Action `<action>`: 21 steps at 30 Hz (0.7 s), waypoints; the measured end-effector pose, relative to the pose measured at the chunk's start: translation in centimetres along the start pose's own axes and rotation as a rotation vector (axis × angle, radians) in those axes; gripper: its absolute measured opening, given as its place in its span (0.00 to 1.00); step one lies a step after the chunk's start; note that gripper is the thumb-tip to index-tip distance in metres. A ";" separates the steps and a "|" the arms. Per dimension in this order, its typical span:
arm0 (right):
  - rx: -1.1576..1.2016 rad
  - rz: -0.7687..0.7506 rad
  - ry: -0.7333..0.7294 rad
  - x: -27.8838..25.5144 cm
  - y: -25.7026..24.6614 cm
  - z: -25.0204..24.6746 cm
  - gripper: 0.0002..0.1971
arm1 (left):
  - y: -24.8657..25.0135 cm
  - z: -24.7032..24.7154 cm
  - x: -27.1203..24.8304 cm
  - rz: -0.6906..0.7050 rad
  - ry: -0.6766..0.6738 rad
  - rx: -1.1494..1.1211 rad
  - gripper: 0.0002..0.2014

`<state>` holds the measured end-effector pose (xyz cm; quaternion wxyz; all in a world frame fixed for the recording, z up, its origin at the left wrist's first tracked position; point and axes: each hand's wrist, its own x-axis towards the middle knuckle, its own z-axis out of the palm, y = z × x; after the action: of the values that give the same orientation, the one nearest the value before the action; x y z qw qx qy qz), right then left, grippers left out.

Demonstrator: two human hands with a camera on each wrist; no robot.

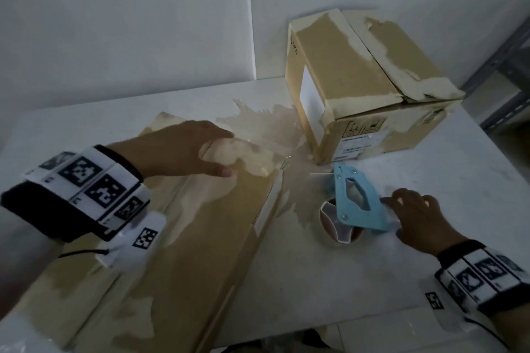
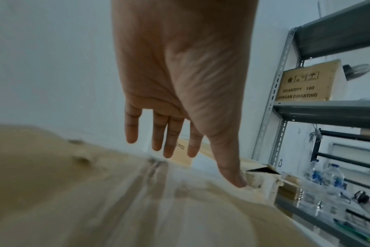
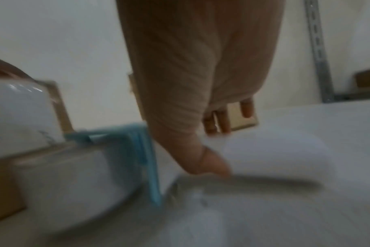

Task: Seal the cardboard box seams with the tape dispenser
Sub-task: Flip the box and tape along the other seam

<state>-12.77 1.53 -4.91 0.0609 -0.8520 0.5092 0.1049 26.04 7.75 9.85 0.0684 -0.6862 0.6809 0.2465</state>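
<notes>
A long cardboard box (image 1: 186,238) with torn tape patches lies at the lower left of the white table (image 1: 372,281). My left hand (image 1: 220,152) rests flat on the box's far end. In the left wrist view its fingers (image 2: 171,142) are straight above the box top (image 2: 74,192). The blue tape dispenser (image 1: 358,203) lies on its side at centre right, its tape roll (image 1: 332,223) on the near side. My right hand (image 1: 407,209) sits at the dispenser's right edge, fingers loosely bent and gripping nothing. The blurred right wrist view has the thumb (image 3: 213,167) on the table beside the dispenser (image 3: 137,150).
A second cardboard box (image 1: 358,80) with peeled tape and an unsealed top seam stands at the back right. Tape residue stains the table between the boxes. A grey metal shelf (image 2: 327,113) holding a box and water bottles (image 2: 327,175) stands to the right. White walls close the back.
</notes>
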 end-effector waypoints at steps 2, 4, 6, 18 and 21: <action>0.007 0.013 0.090 -0.2 -1.9 -2.6 0.28 | -1.8 -0.6 0.3 -0.003 0.004 0.038 0.44; 0.162 -0.060 0.259 0.0 -5.4 -5.6 0.15 | -2.9 -0.7 0.6 -0.022 -0.017 0.097 0.43; 0.446 -0.140 0.381 0.8 -9.7 -7.9 0.14 | -3.4 -0.6 0.8 -0.020 -0.031 0.158 0.41; 0.446 -0.318 0.247 5.9 -23.2 -10.6 0.24 | -5.5 -0.5 2.5 -0.005 -0.004 0.232 0.38; 0.397 -0.284 0.163 6.8 -23.0 -10.6 0.26 | -5.2 -0.7 3.0 0.005 -0.010 0.256 0.36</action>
<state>11.85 4.40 3.65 0.1999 -0.8920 0.3984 -0.0757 31.13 5.11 7.88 0.1584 -0.6688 0.7083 0.1611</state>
